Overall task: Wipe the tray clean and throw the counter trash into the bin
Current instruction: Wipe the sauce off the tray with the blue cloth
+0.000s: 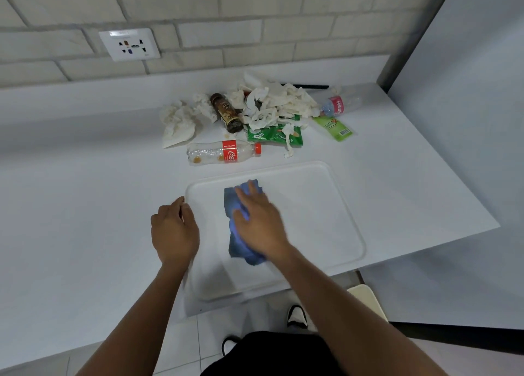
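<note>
A white tray (320,205) lies on the white counter in front of me. A blue cloth (235,242) lies on the tray's left half, and my right hand (259,222) presses flat on it with straight fingers. My left hand (174,228) holds the tray's left rim, fingers curled over the edge. Behind the tray lies the trash: an empty Coca-Cola bottle (224,152) on its side, a brown bottle (226,112), crumpled white tissues (272,103), green wrappers (273,134) and a clear bottle with a pink label (338,105).
A brick wall with a socket plate (129,44) runs behind the counter. A grey panel (465,120) stands at the right. The counter's front edge is cut back near me; a cream bin rim (367,299) shows below on the floor by my shoes.
</note>
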A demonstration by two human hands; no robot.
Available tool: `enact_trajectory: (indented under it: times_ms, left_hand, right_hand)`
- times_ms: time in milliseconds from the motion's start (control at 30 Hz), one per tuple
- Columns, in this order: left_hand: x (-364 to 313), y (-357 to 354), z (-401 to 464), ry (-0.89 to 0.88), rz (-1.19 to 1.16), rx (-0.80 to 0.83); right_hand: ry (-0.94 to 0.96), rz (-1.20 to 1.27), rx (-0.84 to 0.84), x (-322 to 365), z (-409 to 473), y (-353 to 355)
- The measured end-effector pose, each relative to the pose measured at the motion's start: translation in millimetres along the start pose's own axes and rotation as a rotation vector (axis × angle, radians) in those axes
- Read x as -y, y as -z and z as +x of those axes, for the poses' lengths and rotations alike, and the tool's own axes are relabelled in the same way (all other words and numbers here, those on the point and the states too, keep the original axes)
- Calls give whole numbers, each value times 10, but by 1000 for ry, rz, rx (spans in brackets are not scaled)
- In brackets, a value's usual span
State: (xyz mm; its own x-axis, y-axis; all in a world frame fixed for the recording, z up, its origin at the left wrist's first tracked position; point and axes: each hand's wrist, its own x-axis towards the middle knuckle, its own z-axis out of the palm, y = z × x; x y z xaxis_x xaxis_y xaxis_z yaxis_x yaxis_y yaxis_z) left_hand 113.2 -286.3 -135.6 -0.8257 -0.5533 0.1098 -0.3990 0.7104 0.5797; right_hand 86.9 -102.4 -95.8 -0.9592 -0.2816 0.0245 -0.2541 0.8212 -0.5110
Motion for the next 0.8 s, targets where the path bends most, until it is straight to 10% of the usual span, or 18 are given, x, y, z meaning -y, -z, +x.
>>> enact_trajectory:
  times_ms: [200,333,800]
  left_hand:
    - [-687,60,-473,-289,29,0]
    - [-1037,-357,-799,-405,49,310]
    - [-1080,-812,-746,-310,409,184]
  right_hand:
    - [-252,-115,-454,-1226,-72,714]
    - [-461,-150,-428,-1687,-121,800]
    - [-332,36,-362,-1982,-157,697]
